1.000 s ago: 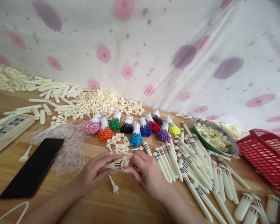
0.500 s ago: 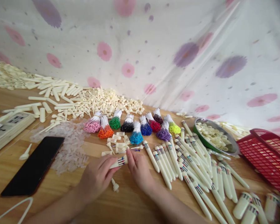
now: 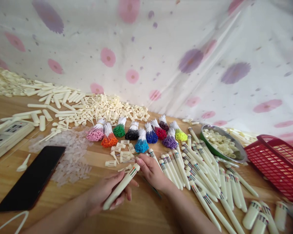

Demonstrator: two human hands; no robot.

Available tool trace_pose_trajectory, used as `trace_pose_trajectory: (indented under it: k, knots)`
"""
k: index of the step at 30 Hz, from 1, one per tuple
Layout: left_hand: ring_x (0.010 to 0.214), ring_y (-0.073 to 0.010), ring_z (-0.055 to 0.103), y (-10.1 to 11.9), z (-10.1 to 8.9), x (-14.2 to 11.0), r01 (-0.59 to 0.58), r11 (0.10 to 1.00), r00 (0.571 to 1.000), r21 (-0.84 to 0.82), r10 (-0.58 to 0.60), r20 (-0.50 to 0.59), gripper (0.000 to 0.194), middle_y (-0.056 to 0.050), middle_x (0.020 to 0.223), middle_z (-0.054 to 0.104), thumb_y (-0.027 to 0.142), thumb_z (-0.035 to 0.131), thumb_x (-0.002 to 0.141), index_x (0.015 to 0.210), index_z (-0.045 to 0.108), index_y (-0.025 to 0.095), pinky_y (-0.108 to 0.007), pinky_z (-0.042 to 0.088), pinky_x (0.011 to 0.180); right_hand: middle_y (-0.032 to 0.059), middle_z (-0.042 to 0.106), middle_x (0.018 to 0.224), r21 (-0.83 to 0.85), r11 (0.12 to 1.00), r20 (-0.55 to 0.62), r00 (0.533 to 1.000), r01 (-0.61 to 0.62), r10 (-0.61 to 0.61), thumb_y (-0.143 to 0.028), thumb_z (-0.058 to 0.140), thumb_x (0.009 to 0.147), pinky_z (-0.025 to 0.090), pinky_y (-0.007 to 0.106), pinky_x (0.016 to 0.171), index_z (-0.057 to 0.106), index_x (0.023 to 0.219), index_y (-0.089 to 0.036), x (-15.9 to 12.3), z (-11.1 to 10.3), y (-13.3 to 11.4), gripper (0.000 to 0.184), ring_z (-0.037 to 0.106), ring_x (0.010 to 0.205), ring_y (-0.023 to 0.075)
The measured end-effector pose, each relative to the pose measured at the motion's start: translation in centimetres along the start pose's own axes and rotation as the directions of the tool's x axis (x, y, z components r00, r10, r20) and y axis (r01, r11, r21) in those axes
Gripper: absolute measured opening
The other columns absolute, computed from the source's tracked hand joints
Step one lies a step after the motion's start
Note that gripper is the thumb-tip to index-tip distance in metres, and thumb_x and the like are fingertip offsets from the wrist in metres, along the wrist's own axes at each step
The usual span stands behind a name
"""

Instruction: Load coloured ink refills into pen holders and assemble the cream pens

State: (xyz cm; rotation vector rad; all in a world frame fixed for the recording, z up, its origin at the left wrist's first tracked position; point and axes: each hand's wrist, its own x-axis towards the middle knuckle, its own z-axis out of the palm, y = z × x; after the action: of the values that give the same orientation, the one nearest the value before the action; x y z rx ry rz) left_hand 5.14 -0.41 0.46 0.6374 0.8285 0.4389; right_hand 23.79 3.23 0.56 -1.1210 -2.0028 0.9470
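A cream multicolour pen [image 3: 122, 187] lies slanted across my left hand [image 3: 106, 191], its slotted top pointing up and to the right. The left thumb presses on the barrel and the fingers curl beneath it. Right by that slotted top, the thumb and fingertips of my right hand [image 3: 150, 170] are pinched together. What they hold, if anything, is hidden. From under the right hand a thin dark thing [image 3: 154, 189] sticks out, blurred. Behind the hands lie several cream slotted parts [image 3: 124, 157]. Beyond them stand bundles of coloured refills, among them a light blue bundle [image 3: 142, 143].
Many finished-looking multicolour pens [image 3: 205, 169] lie to the right, by a bowl of cream rings [image 3: 219, 143] and a red basket [image 3: 278, 169]. On the left are a black phone [image 3: 31, 177], clear small tubes [image 3: 70, 156] and heaped cream parts [image 3: 107, 107].
The pen in my left hand has turned so its full barrel shows, tail toward me. Both hands have come slightly nearer; the right has shifted right. The view has moved slightly.
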Motion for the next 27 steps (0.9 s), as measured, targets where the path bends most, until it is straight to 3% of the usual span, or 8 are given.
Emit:
trace_pose_trajectory:
  k: [4,8,10,15,18,20,24,27]
  knots:
    - [0.033,-0.003,0.018,0.8,-0.5,-0.8,0.132,0.988,0.988,0.086,-0.138,0.071,0.054,0.007,0.045,0.042,0.063,0.048,0.074,0.08,0.065,0.013,-0.017,0.012,0.03,-0.0032,0.034,0.06,0.02,0.997,-0.05,0.996,-0.071,0.072,-0.044,0.031,0.092,0.032,0.023,0.055,0.032,0.062,-0.021,-0.2,0.1,0.1,0.038,0.036,0.057,0.0115]
    - [0.035,-0.0038,0.022,0.3,-0.5,-0.7,-0.032,0.954,0.984,0.298,0.083,-0.16,0.046,0.009,0.048,0.039,0.064,0.054,0.069,0.073,0.055,0.018,-0.016,0.018,0.033,-0.0045,0.031,0.055,0.098,0.98,-0.041,0.983,-0.173,0.178,-0.047,0.03,0.091,0.03,0.022,0.05,0.033,0.059,-0.02,0.0,0.7,-0.1,0.042,0.032,0.052,0.0097]
    - [0.037,-0.0065,0.033,-0.5,-0.6,-0.4,-0.12,0.85,0.947,0.513,0.253,-0.198,0.038,0.007,0.051,0.044,0.057,0.053,0.074,0.07,0.051,0.019,-0.018,0.026,0.037,-0.0051,0.029,0.051,0.116,0.97,-0.033,0.976,-0.212,0.217,-0.048,0.03,0.091,0.027,0.022,0.047,0.032,0.057,-0.02,0.2,1.1,-0.2,0.043,0.029,0.049,0.009]
    - [0.058,-0.0159,0.053,-1.5,-1.5,-0.2,-0.169,0.111,0.611,0.979,0.791,0.016,0.017,0.0,0.062,0.056,0.031,0.049,0.082,0.069,0.054,0.021,-0.024,0.037,0.053,-0.0053,0.03,0.049,0.18,0.944,0.007,0.96,-0.276,0.279,-0.053,0.037,0.086,0.026,0.021,0.045,0.035,0.054,-0.019,0.6,1.5,-0.6,0.046,0.028,0.047,0.0085]
    - [0.061,-0.0178,0.056,-1.1,-1.5,-0.2,-0.099,-0.068,0.498,0.993,0.86,0.108,0.018,-0.002,0.062,0.057,0.027,0.049,0.082,0.066,0.054,0.021,-0.026,0.039,0.056,-0.0062,0.031,0.043,0.261,0.912,0.042,0.948,-0.315,0.315,-0.057,0.036,0.085,0.023,0.021,0.04,0.036,0.053,-0.02,1.0,1.3,-0.9,0.049,0.028,0.04,0.0079]
    - [0.059,-0.0172,0.055,-0.8,-1.2,0.0,-0.12,0.026,0.518,0.992,0.855,0.04,0.018,-0.001,0.061,0.056,0.031,0.051,0.082,0.067,0.052,0.021,-0.025,0.04,0.055,-0.0065,0.031,0.041,0.319,0.891,0.041,0.944,-0.324,0.329,-0.06,0.031,0.085,0.023,0.021,0.038,0.036,0.054,-0.02,1.3,1.1,-1.0,0.051,0.027,0.037,0.0078]
    - [0.047,-0.0117,0.051,-1.1,-0.3,0.6,-0.284,0.629,0.776,0.724,0.594,-0.212,0.029,0.005,0.056,0.049,0.047,0.043,0.085,0.073,0.044,0.021,-0.022,0.042,0.046,-0.004,0.039,0.052,0.523,0.82,-0.148,0.923,-0.233,0.356,-0.063,0.028,0.085,0.032,0.02,0.042,0.035,0.061,-0.021,1.5,1.6,-0.7,0.05,0.035,0.043,0.0088]
    - [0.037,-0.0078,0.046,-1.8,0.1,1.1,-0.326,0.838,0.869,0.438,0.448,-0.21,0.036,0.008,0.05,0.048,0.056,0.041,0.083,0.073,0.039,0.021,-0.019,0.04,0.039,0.0025,0.052,0.067,0.604,0.78,-0.193,0.92,-0.161,0.34,-0.065,0.03,0.084,0.043,0.024,0.051,0.045,0.074,-0.019,1.0,3.0,-0.7,0.049,0.05,0.056,0.0129]
